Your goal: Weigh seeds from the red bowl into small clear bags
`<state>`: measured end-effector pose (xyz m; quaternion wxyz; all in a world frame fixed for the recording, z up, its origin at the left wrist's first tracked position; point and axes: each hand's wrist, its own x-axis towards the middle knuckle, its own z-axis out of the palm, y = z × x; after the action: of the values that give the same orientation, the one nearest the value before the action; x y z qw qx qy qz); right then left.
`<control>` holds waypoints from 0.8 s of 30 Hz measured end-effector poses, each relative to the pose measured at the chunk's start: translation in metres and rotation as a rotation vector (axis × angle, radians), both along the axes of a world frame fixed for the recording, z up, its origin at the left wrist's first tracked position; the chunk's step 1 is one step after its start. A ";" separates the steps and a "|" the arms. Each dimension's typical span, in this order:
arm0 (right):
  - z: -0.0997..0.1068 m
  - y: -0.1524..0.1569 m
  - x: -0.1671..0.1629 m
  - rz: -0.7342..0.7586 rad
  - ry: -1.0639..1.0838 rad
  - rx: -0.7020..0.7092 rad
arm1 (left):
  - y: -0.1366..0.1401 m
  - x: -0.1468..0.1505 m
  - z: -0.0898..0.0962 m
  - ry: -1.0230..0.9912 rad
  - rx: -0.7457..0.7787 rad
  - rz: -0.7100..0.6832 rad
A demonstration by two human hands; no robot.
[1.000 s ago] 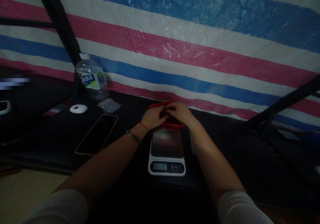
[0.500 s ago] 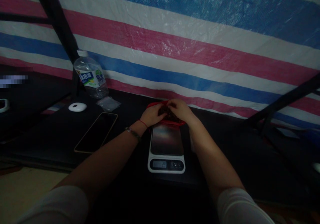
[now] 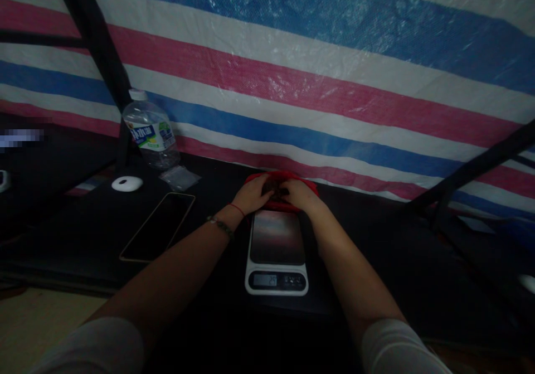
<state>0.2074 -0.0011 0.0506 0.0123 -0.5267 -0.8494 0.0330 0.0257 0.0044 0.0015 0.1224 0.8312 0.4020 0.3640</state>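
A red bag or cloth (image 3: pixel 310 184) lies spread behind a white kitchen scale (image 3: pixel 277 292) and holds a dark, crumbly-looking mass (image 3: pixel 275 189). From the left side my left hand (image 3: pixel 251 194) reaches over the red rim, its thumb apart from its fingers at the edge of the dark contents. My right hand (image 3: pixel 301 195) comes in from the other side, fingers curled down into the same mass; what they pinch is too dark to make out. The scale's plate (image 3: pixel 277 237) lies bare in front of both hands, its display lit with small digits.
Left on the black tabletop (image 3: pixel 83 226) are a phone (image 3: pixel 159 226), a white rounded object (image 3: pixel 127 183), a small clear plastic bag (image 3: pixel 180 178) and a clear bottle (image 3: pixel 152 134). Striped sheeting (image 3: pixel 292 84) hangs behind. Dark slanting frame bars (image 3: pixel 94 39) stand at both sides.
Both hands stay at the red bag. My right hand has drawn slightly back and lower, and more of the red rim shows at its right. The view has shifted slightly.
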 end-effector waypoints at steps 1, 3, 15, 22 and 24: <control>0.000 0.001 0.000 0.006 -0.003 0.008 | 0.000 0.000 0.000 -0.006 0.015 0.003; 0.000 0.003 0.000 0.015 -0.021 0.002 | -0.001 0.000 0.001 -0.010 0.032 0.001; -0.001 -0.001 -0.004 -0.075 -0.092 0.014 | -0.011 0.000 0.008 -0.105 -0.018 0.016; -0.003 0.002 -0.006 -0.118 -0.128 0.059 | -0.009 -0.001 0.006 -0.094 0.018 -0.044; -0.002 0.001 -0.007 -0.124 -0.131 0.064 | -0.009 -0.001 0.005 -0.082 0.021 -0.044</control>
<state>0.2002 0.0001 0.0485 -0.0244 -0.5788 -0.8146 -0.0295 0.0249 -0.0047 0.0065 0.1381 0.8256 0.3744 0.3989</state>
